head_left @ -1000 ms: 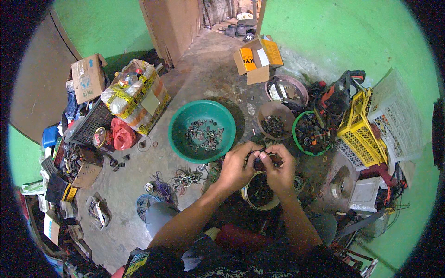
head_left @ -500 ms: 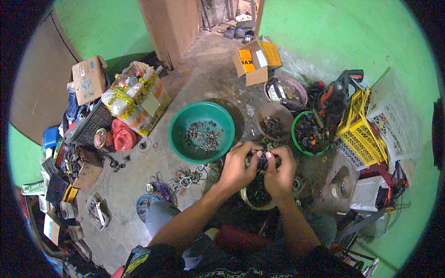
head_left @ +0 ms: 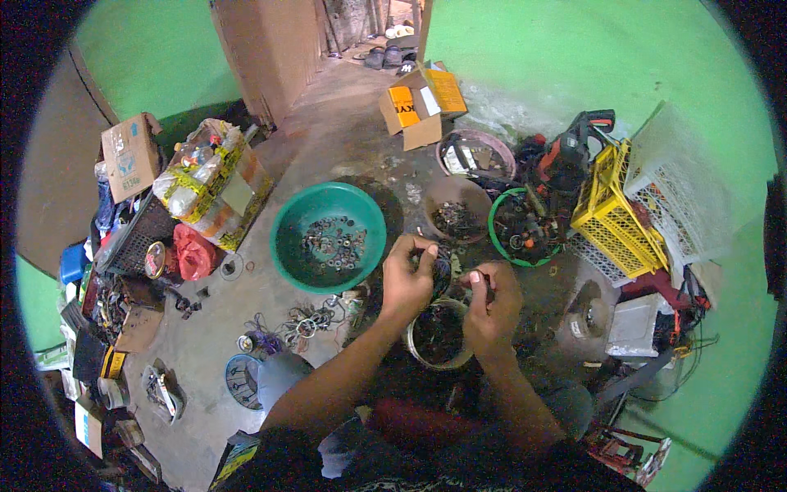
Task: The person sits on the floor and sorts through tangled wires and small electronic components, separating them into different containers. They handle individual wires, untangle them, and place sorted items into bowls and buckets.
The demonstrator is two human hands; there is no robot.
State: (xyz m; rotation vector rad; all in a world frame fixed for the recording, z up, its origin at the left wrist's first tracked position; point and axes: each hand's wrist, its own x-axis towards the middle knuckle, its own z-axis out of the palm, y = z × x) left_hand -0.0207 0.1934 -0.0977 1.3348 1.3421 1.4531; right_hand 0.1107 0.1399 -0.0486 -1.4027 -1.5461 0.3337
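Observation:
My left hand [head_left: 410,277] is raised beside the right rim of a green basin [head_left: 285,264], with thumb and forefinger pinched together. What it pinches, if anything, is too small to make out. Close by on the right, my right hand [head_left: 494,310] is curled, its thumb pressed toward the fingers on something dark and small that I cannot name. Between and below both hands stands a whitish bucket [head_left: 416,351] with dark small parts inside. Ring-like metal pieces [head_left: 332,242] lie scattered over the basin's bottom.
Beyond my hands stand a brownish basin [head_left: 467,198], a green-rimmed tub [head_left: 494,234] of mixed parts and a pinkish basin [head_left: 510,152]. A yellow crate [head_left: 611,205] leans at the right. Wires [head_left: 303,326] lie on the floor; a taped box [head_left: 234,193] stands at the left.
My hands, which were together above the bucket, have come apart, the right one lower. The whole view has shifted, so the surroundings appear further left.

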